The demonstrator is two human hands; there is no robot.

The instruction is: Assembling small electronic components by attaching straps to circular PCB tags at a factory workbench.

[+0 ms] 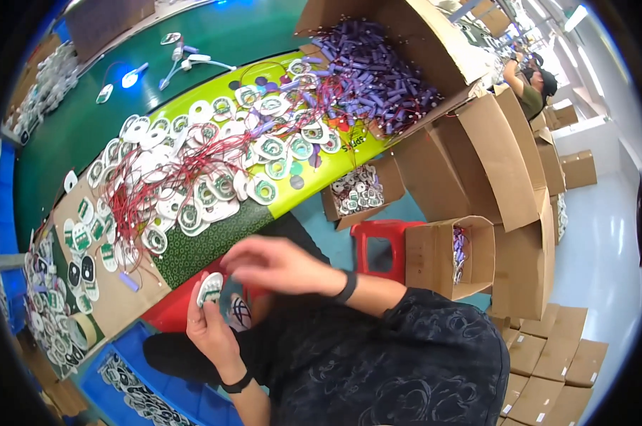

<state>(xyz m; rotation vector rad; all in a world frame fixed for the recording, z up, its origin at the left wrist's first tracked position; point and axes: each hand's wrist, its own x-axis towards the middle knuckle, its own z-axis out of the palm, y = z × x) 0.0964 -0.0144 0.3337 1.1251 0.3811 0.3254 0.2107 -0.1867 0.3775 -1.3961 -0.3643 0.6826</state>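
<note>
My left hand [211, 332] is closed around a small white round-ended housing [211, 289] with a green circuit board in it, held upright between thumb and fingers. Just above and to the right, my right hand [275, 264] hovers apart from it; its fingers are stretched out and blurred, and I see nothing in them. Beyond both hands lies a wide pile of similar white housings [211, 190] with green boards, tangled with red wires [133, 181]. The pile rests on a green patterned mat [214, 252].
A large cardboard box [456, 53] spills purple cylindrical cells [377, 78] onto the bench at the far right. Smaller boxes [431, 259] stand by a red stool [377, 231]. A blue bin [172, 380] is at lower left. Another person [534, 92] works at far right.
</note>
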